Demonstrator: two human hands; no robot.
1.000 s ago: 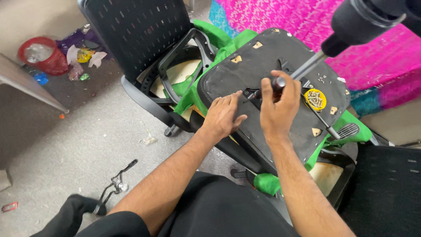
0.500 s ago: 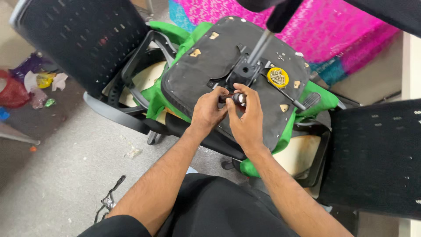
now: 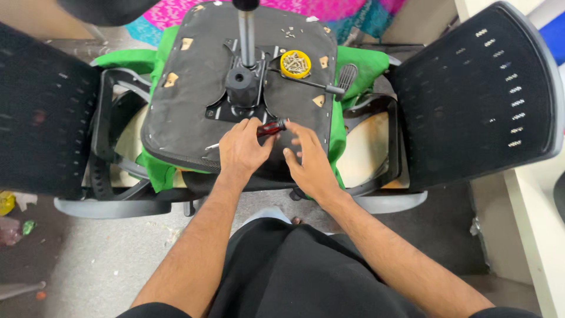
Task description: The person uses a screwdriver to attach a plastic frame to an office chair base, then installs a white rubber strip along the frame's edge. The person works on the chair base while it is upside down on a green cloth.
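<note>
Only one view here, a camera on the person's head pointing almost straight down and a bit forward, so the forearms run up from the bottom edge to the left hand (image 3: 246,148) and right hand (image 3: 308,162) near the middle of the frame. It sits close enough that the upturned chair seat (image 3: 182,112) with its metal post (image 3: 246,32) fills the upper centre, with black mesh chair backs (image 3: 471,88) cut off at both sides and a strip of grey floor (image 3: 88,253) down the lower left. With no second camera, there's no overlap between views.
</note>
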